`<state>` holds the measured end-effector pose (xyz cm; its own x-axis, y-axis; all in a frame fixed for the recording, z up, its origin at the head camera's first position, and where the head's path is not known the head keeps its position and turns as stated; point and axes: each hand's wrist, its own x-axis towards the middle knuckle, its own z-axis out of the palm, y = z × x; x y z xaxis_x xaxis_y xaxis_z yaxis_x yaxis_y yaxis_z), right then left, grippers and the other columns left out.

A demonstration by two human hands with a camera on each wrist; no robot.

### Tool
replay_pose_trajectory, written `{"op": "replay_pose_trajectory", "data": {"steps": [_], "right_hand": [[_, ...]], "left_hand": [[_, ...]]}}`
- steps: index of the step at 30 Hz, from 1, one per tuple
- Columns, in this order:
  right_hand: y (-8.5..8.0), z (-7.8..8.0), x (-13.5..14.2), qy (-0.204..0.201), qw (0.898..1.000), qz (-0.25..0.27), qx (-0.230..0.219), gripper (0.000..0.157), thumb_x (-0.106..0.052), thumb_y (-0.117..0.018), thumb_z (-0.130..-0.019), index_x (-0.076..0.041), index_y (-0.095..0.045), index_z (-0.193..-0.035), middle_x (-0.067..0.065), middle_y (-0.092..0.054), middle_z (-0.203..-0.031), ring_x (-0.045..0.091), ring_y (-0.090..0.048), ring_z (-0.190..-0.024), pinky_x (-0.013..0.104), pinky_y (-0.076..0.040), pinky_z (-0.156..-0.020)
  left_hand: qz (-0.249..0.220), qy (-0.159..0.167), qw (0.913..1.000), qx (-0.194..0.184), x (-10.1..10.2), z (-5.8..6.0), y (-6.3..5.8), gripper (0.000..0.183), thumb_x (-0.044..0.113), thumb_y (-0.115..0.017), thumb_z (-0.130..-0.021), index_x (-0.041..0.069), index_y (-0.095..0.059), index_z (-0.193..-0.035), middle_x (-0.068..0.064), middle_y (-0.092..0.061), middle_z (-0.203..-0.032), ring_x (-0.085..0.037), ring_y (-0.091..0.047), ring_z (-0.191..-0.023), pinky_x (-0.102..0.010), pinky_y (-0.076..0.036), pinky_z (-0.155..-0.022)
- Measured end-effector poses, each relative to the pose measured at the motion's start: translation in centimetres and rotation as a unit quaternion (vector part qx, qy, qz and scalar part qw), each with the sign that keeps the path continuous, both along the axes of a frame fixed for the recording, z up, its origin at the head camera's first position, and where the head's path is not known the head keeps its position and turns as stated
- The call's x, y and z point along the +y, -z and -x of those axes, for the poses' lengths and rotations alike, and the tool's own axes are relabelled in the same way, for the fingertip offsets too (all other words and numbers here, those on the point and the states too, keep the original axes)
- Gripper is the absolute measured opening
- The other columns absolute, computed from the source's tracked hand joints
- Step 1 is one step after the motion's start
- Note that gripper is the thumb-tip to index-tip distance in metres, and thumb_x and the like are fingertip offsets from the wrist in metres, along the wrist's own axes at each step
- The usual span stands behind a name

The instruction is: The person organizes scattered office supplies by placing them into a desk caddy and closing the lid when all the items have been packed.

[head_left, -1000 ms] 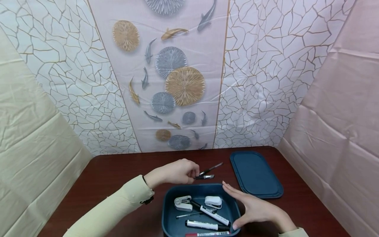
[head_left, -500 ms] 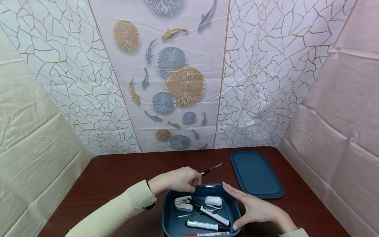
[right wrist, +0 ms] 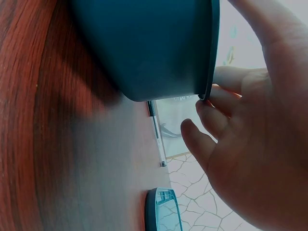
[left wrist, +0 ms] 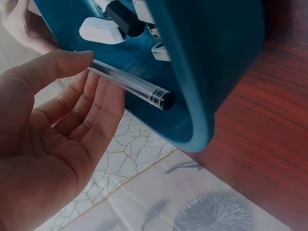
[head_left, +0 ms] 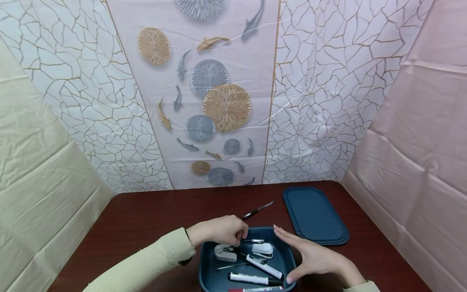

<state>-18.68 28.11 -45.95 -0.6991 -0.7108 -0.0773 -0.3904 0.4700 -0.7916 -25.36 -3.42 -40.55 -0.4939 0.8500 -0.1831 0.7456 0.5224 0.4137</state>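
Observation:
My left hand [head_left: 224,231] pinches a clear-barrelled pen [left wrist: 132,85] with a black end between thumb and fingers. In the left wrist view the pen lies just over the inside of the dark blue box [head_left: 202,263], near its far wall. My right hand [head_left: 315,256] spans the box's right side, fingers extended, its fingertips at the rim in the right wrist view. Inside the box are a grey stapler [head_left: 225,254], a white stapler [head_left: 262,249], a black-capped whiteboard marker [head_left: 265,266], another black-capped marker [head_left: 249,278], a red-ended marker [head_left: 257,289] and a thin pen [head_left: 232,266].
Behind the box, a black-gripped clear pen [head_left: 258,210] lies on the dark reddish-brown table [head_left: 157,207]. To the right is a flat dark blue lid [head_left: 315,215]. Patterned cloth [head_left: 219,134] hangs at the back, and plain cloth walls flank the table.
My left hand has brought its pen from the table behind the box over the far rim, down into the box's far part. The right hand has stayed at the box's side.

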Motion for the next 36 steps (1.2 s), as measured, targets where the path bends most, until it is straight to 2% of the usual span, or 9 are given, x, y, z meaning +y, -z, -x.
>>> {"op": "replay_pose_trajectory", "data": {"steps": [5,12,19,25,31,36], "right_hand": [[0.05,0.04,-0.04,-0.002,1.0,0.001,0.001,0.102,-0.022,-0.08,-0.088,-0.029,-0.012,-0.163,0.002,-0.006,-0.169,0.019,-0.016,-0.15,0.042,-0.037,-0.109],[0.0,0.12,-0.07,-0.003,1.0,-0.001,0.002,0.102,-0.024,-0.08,-0.089,-0.022,-0.011,-0.164,0.002,-0.006,-0.169,0.024,-0.014,-0.15,0.048,-0.035,-0.109],[-0.04,0.09,-0.04,-0.002,1.0,0.0,0.003,0.101,-0.024,-0.079,-0.089,-0.019,-0.012,-0.164,0.003,-0.006,-0.169,0.022,-0.014,-0.15,0.047,-0.034,-0.11],[0.0,0.09,-0.05,-0.004,1.0,0.003,0.003,0.101,-0.023,-0.079,-0.089,-0.019,-0.012,-0.163,0.004,-0.005,-0.169,0.016,-0.013,-0.15,0.044,-0.034,-0.111],[0.07,0.1,-0.04,-0.006,1.0,0.005,0.008,0.101,-0.022,-0.08,-0.089,-0.018,-0.012,-0.163,0.006,-0.005,-0.169,0.015,-0.013,-0.15,0.042,-0.034,-0.111],[0.09,0.09,-0.08,-0.007,1.0,0.003,0.013,0.101,-0.019,-0.08,-0.088,-0.019,-0.012,-0.163,0.007,-0.006,-0.169,0.013,-0.013,-0.149,0.041,-0.034,-0.111]], "left_hand": [[0.015,-0.007,0.9999,-0.005,0.11,-0.11,0.27,0.014,0.001,-0.069,-0.091,0.011,-0.069,-0.1,0.009,-0.055,-0.067,-0.003,-0.049,-0.06,-0.017,-0.045,-0.062],[0.033,-0.011,0.9993,-0.014,0.23,-0.38,0.44,0.015,0.0,-0.068,-0.091,0.009,-0.07,-0.102,0.006,-0.045,-0.051,-0.004,-0.04,-0.048,-0.015,-0.045,-0.063],[0.044,-0.015,0.9988,-0.016,0.49,-0.77,0.33,0.014,0.0,-0.068,-0.09,0.007,-0.072,-0.101,0.007,-0.046,-0.051,-0.003,-0.042,-0.047,-0.015,-0.043,-0.058],[0.049,-0.016,0.9986,-0.008,0.52,-0.83,0.43,0.014,0.002,-0.069,-0.09,0.01,-0.073,-0.101,0.007,-0.05,-0.052,-0.003,-0.042,-0.047,-0.016,-0.042,-0.055],[0.045,-0.013,0.9989,-0.004,0.57,-0.75,0.56,0.013,0.002,-0.068,-0.09,0.01,-0.072,-0.099,0.007,-0.051,-0.053,-0.003,-0.043,-0.047,-0.016,-0.042,-0.055],[0.035,-0.016,0.9993,0.0,0.56,-0.71,0.14,0.013,0.003,-0.068,-0.091,0.009,-0.072,-0.102,0.007,-0.053,-0.055,-0.003,-0.045,-0.048,-0.017,-0.042,-0.054]]}}
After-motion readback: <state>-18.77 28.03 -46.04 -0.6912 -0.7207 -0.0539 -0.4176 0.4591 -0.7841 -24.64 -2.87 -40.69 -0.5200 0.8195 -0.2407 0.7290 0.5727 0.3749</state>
